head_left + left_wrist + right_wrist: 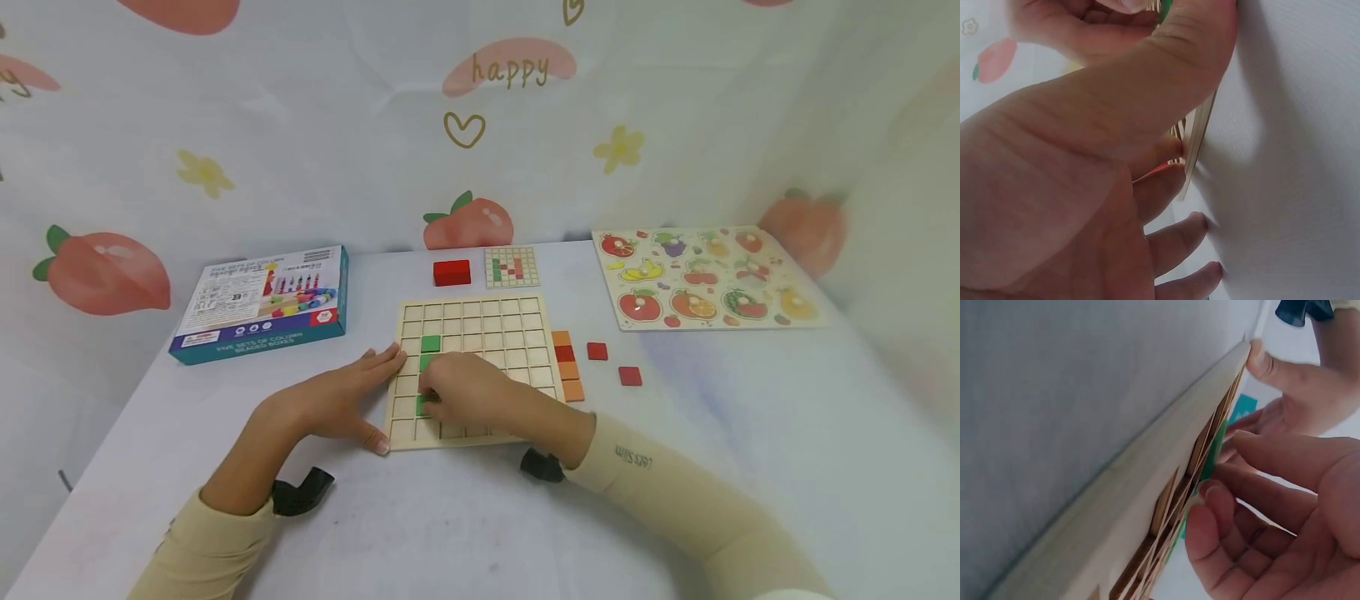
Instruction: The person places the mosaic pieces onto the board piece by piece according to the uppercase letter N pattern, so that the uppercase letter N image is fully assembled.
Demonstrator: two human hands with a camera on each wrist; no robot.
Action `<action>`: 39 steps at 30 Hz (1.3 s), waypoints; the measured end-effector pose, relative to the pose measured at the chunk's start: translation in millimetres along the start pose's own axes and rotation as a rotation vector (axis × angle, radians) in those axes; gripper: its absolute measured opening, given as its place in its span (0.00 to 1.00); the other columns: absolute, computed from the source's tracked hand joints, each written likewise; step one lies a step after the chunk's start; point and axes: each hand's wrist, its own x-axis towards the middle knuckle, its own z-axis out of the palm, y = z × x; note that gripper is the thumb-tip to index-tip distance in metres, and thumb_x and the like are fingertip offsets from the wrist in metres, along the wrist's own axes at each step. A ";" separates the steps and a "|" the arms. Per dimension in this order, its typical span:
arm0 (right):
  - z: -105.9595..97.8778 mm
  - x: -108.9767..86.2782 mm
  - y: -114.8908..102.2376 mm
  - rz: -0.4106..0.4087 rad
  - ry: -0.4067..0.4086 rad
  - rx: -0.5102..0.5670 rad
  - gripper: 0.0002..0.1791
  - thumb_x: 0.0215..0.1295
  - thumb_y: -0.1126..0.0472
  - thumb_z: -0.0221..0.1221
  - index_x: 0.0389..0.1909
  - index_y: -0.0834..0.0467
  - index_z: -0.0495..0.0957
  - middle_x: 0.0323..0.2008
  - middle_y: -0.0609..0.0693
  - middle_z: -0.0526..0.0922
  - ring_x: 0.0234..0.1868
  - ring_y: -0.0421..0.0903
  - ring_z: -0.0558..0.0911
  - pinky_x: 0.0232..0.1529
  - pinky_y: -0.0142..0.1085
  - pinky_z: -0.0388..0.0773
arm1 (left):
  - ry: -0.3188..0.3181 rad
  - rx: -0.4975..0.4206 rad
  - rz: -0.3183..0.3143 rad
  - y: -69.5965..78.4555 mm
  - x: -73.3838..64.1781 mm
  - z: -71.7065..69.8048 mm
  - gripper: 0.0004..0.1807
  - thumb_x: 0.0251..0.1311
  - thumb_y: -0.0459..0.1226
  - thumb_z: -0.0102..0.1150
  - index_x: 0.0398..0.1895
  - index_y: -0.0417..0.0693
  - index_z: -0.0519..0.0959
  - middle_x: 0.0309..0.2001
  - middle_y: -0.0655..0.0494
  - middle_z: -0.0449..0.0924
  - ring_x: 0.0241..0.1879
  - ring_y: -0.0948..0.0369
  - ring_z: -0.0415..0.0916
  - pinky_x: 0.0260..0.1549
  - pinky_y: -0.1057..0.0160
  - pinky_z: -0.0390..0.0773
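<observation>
A wooden grid board [471, 310] lies on the table, with a column of green tiles [431, 343] near its left side. My right hand [468, 387] is bent over that column, its thumb and forefinger at a green tile [1215, 450] low in the column. The other right fingers curl close over the grid in the right wrist view. Along the board's left edge my left hand [330, 400] rests with fingers spread, its thumb [1191, 37] at the near corner. My right hand hides part of the grid.
Orange and red tiles [567, 370] line the board's right side, with loose red tiles [630, 376] beyond. Behind stand a red block [452, 272] and a small pattern card [512, 267]. A beaded-toy box [262, 304] sits left, a fruit puzzle [697, 283] right.
</observation>
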 end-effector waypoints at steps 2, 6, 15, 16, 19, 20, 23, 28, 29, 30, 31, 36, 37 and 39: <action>1.6 -2.9 -1.8 -0.020 0.005 -0.042 0.06 0.66 0.62 0.64 0.28 0.53 0.84 0.23 0.41 0.74 0.28 0.40 0.71 0.30 0.29 0.69 | 0.001 0.000 0.000 -0.4 -0.3 0.2 0.66 0.43 0.57 0.78 0.82 0.53 0.47 0.81 0.52 0.38 0.78 0.43 0.33 0.68 0.34 0.52; 3.4 -10.9 -5.2 -0.063 0.022 -0.068 0.05 0.66 0.62 0.63 0.30 0.53 0.84 0.25 0.42 0.73 0.28 0.40 0.70 0.29 0.29 0.68 | 0.001 -0.006 -0.005 -1.1 -1.1 1.0 0.66 0.43 0.57 0.78 0.82 0.53 0.47 0.81 0.52 0.38 0.78 0.43 0.33 0.68 0.34 0.52; -22.4 -43.2 30.8 0.065 0.060 0.104 0.06 0.66 0.62 0.66 0.42 0.54 0.87 0.31 0.40 0.82 0.35 0.40 0.77 0.40 0.32 0.77 | 0.010 0.028 0.013 0.4 1.2 4.6 0.66 0.43 0.57 0.78 0.82 0.52 0.47 0.81 0.51 0.39 0.78 0.43 0.34 0.68 0.35 0.55; -26.5 -46.3 39.9 0.099 0.064 0.114 0.04 0.65 0.62 0.67 0.40 0.54 0.86 0.30 0.41 0.81 0.35 0.41 0.77 0.39 0.33 0.77 | 0.012 0.031 0.013 0.6 1.4 4.6 0.66 0.43 0.57 0.78 0.82 0.52 0.47 0.81 0.51 0.39 0.78 0.43 0.34 0.68 0.36 0.55; -37.7 -58.2 70.5 0.187 0.077 0.141 0.03 0.64 0.60 0.69 0.32 0.53 0.84 0.26 0.42 0.79 0.33 0.43 0.76 0.36 0.35 0.76 | 0.012 0.030 0.014 0.3 1.8 4.4 0.67 0.42 0.57 0.78 0.82 0.51 0.47 0.81 0.51 0.39 0.78 0.43 0.34 0.68 0.35 0.54; -40.7 -62.1 80.7 0.214 0.080 0.146 0.04 0.63 0.60 0.69 0.31 0.53 0.84 0.26 0.43 0.79 0.32 0.44 0.76 0.36 0.36 0.75 | 0.012 0.029 0.015 0.2 1.9 4.3 0.67 0.42 0.57 0.78 0.82 0.52 0.47 0.81 0.51 0.39 0.78 0.43 0.34 0.68 0.35 0.54; -46.8 -71.4 108.1 0.301 0.083 0.145 0.08 0.62 0.57 0.71 0.28 0.54 0.82 0.24 0.45 0.78 0.30 0.45 0.75 0.33 0.37 0.73 | 0.011 0.036 0.015 0.0 2.0 4.0 0.67 0.42 0.57 0.78 0.82 0.52 0.46 0.81 0.52 0.38 0.78 0.44 0.34 0.68 0.36 0.54; -49.8 -76.2 137.6 0.391 0.055 0.126 0.12 0.60 0.53 0.72 0.28 0.55 0.81 0.26 0.47 0.78 0.32 0.47 0.74 0.32 0.38 0.71 | 0.018 0.048 0.017 0.3 1.3 2.5 0.67 0.42 0.57 0.78 0.82 0.52 0.47 0.81 0.51 0.39 0.78 0.43 0.34 0.67 0.35 0.55; -50.3 -76.4 140.7 0.408 0.045 0.127 0.12 0.60 0.53 0.72 0.29 0.55 0.81 0.26 0.48 0.78 0.32 0.47 0.74 0.32 0.38 0.71 | 0.018 0.047 0.021 0.2 1.1 2.2 0.67 0.42 0.57 0.78 0.82 0.51 0.47 0.81 0.50 0.39 0.78 0.43 0.34 0.67 0.35 0.55; -50.9 -76.7 143.5 0.424 0.034 0.131 0.13 0.61 0.52 0.71 0.29 0.56 0.80 0.27 0.48 0.78 0.33 0.48 0.74 0.32 0.38 0.71 | 0.018 0.045 0.019 -0.1 1.2 2.1 0.67 0.42 0.57 0.78 0.82 0.52 0.47 0.81 0.51 0.39 0.78 0.43 0.34 0.67 0.35 0.55; -51.6 -77.1 145.9 0.439 0.024 0.139 0.13 0.61 0.52 0.71 0.29 0.56 0.80 0.27 0.49 0.77 0.33 0.48 0.74 0.32 0.38 0.72 | 0.018 0.043 0.019 -0.3 1.3 2.1 0.67 0.42 0.57 0.78 0.82 0.52 0.47 0.81 0.51 0.39 0.78 0.43 0.34 0.67 0.35 0.55; -59.7 -84.4 153.1 0.498 -0.009 0.173 0.13 0.60 0.53 0.71 0.33 0.57 0.81 0.29 0.50 0.79 0.34 0.48 0.76 0.34 0.39 0.74 | 0.020 0.034 0.022 -1.3 1.3 2.0 0.67 0.43 0.56 0.78 0.82 0.51 0.47 0.81 0.51 0.39 0.78 0.43 0.34 0.68 0.35 0.55; -61.7 -86.4 154.3 0.500 -0.011 0.170 0.12 0.60 0.54 0.71 0.34 0.57 0.81 0.29 0.50 0.79 0.33 0.48 0.76 0.34 0.39 0.74 | 0.020 0.032 0.022 -1.4 1.2 2.0 0.67 0.42 0.57 0.78 0.82 0.52 0.47 0.81 0.51 0.39 0.78 0.43 0.34 0.68 0.35 0.55; -64.6 -90.5 157.9 0.495 -0.017 0.166 0.11 0.61 0.55 0.71 0.36 0.58 0.82 0.28 0.50 0.80 0.32 0.48 0.77 0.34 0.40 0.74 | 0.019 0.029 0.020 -1.4 1.0 2.1 0.67 0.42 0.57 0.78 0.82 0.52 0.47 0.81 0.51 0.39 0.78 0.43 0.34 0.68 0.35 0.54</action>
